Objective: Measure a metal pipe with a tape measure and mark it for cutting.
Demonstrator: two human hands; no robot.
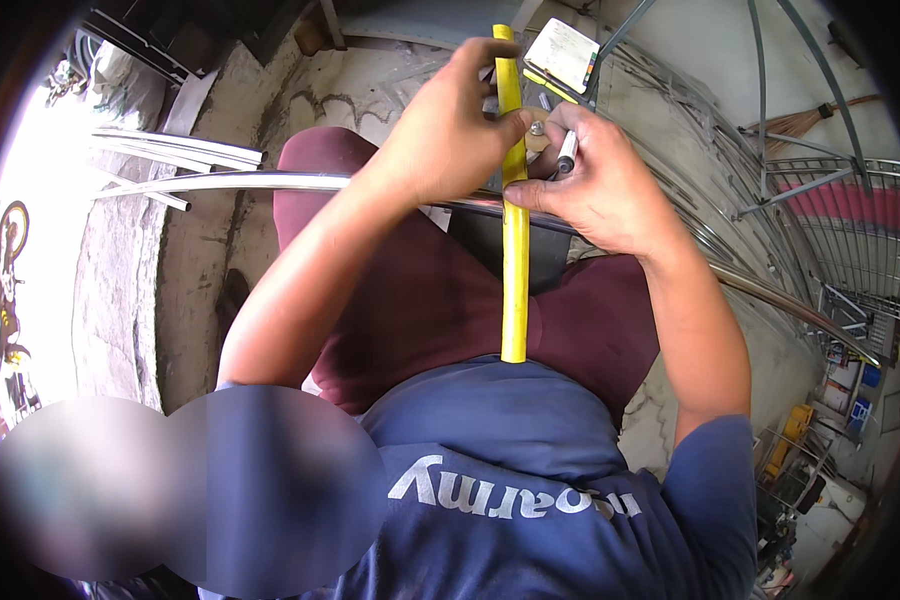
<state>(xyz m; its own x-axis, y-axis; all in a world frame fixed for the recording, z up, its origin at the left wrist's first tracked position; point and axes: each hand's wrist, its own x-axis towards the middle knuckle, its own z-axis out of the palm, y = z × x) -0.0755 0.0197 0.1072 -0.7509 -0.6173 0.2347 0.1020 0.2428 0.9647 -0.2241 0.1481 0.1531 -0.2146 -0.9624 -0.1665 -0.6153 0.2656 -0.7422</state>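
Note:
A long yellow strip (514,270) stretches from above my lap down to my shirt. My left hand (450,125) is closed around its upper part, thumb on one side and fingers curled over the far end. My right hand (610,185) grips a white marker pen (567,152) with a dark end between its fingers, while its thumb presses on the yellow strip. Beneath the strip, a shiny metal tube (270,181) runs crosswise over my thighs. Between the hands a small round metal piece (537,128) shows; what it belongs to is partly hidden.
Several metal tubes (185,150) lie at the left by a concrete ledge (120,290). More thin rods (670,95) lie at the right. Ahead is a white pad (562,55). A broom (800,122), a wire rack (860,200) and cluttered tools (790,440) stand at the right.

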